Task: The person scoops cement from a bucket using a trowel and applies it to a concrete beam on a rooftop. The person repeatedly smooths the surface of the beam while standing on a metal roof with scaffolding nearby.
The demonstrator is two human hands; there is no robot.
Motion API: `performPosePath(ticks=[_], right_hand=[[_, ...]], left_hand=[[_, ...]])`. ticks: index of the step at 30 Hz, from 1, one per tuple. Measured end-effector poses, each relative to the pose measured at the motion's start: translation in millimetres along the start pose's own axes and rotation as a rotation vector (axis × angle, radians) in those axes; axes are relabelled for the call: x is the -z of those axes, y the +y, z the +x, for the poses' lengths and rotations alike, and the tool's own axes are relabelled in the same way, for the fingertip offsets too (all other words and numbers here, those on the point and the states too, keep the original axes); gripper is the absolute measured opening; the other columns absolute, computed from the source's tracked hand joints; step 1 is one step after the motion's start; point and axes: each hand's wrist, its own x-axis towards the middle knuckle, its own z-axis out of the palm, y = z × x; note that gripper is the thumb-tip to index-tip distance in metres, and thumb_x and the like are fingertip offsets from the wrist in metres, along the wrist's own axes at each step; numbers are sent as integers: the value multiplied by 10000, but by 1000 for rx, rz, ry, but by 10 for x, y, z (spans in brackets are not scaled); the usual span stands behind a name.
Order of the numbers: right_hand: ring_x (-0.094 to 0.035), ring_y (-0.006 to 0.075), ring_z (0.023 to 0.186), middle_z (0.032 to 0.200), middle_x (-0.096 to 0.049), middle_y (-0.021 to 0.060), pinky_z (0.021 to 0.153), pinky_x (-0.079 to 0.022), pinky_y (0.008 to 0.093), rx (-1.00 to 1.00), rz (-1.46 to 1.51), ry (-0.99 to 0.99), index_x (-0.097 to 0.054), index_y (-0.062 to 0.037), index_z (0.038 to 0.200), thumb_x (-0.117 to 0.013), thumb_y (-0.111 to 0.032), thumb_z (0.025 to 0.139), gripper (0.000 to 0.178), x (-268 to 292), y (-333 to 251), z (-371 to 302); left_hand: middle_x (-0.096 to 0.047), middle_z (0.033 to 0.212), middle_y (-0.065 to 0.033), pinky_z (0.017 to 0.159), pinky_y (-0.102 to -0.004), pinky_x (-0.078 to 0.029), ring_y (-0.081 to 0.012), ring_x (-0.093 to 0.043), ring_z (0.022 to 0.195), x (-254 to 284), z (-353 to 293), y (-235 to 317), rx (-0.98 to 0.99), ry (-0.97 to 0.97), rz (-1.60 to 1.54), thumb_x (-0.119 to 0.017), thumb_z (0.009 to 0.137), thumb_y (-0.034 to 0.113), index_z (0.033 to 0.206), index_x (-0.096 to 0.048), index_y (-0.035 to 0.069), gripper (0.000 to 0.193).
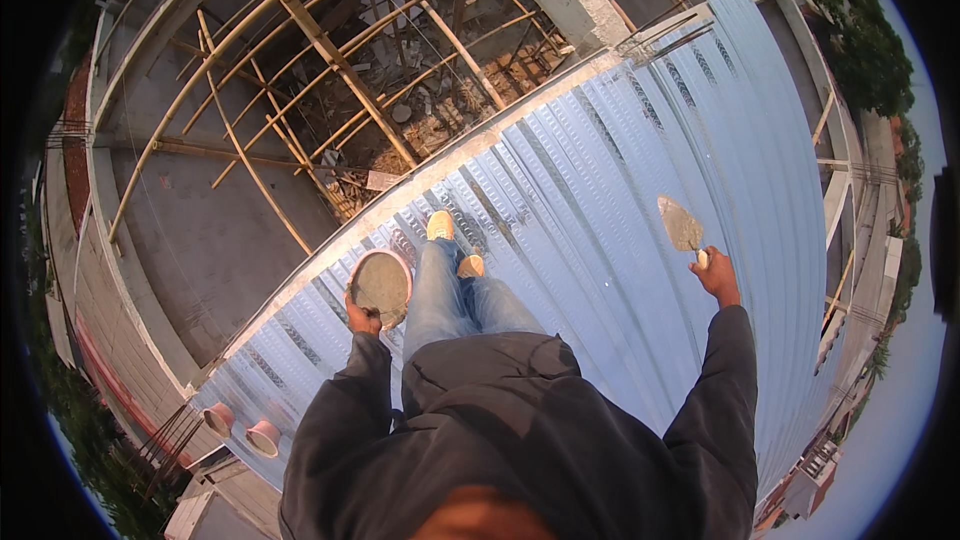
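On my feed, the left hand [364, 316] holds the round bowl [410, 288] of grey mortar [381, 284] by its near side; I'd keep it level. The right hand [718, 278], well apart, grips the pointed trowel [681, 225], blade ahead of the fist; ribbed decking [590, 270] below wants careful footing.

There are three tubs [262, 440] and one trowel [681, 225] — plus two shoes [440, 226], two hands [717, 279].

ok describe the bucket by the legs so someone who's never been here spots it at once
Find the broad bluish ribbed metal sheeting, then the person's left hand, just left of the legs. It grips a round, pinkish-rimmed bucket with grey material inside. Unlike the two pinkish buckets near the sheeting's lower-left edge, this one is held and looks bigger.
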Motion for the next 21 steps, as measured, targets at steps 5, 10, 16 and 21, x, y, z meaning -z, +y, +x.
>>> performPosePath(ticks=[5,10,16,21], right_hand=[[-746,406,1031,1083,-773,230,893,-582,510,-93,5,-81,-697,9,1206,-923,-322,766,595,-16,-193,-126],[-725,379,1100,1125,-773,162,926,-577,524,-157,-71,-251,-724,-106,1218,-857,-335,828,471,-215,-214,-210],[-729,384,1064,1078,-779,143,890,-580,515,-198,-7,-203,-735,-125,1115,-814,-347,864,344,-590,209,-106],[-728,383,1072,1095,-777,144,890,-575,524,-219,121,-162,-735,-132,1148,-810,-344,869,358,-825,675,296]], left_hand=[[-738,1209,6,674,-321,-504,-190,-688,923,79,-306,20,-40,66,47,-705,987,553,1249,-707,195,444],[-720,1205,25,639,-312,-466,-153,-650,880,164,-453,213,91,118,-50,-724,970,549,1245,-691,221,429],[-679,1084,30,657,-305,-453,-146,-581,855,96,-659,198,79,-17,4,-685,955,624,1224,-687,233,474],[-622,965,4,644,-292,-441,-157,-557,785,-310,-875,168,71,218,73,-651,923,725,1247,-602,190,628]])
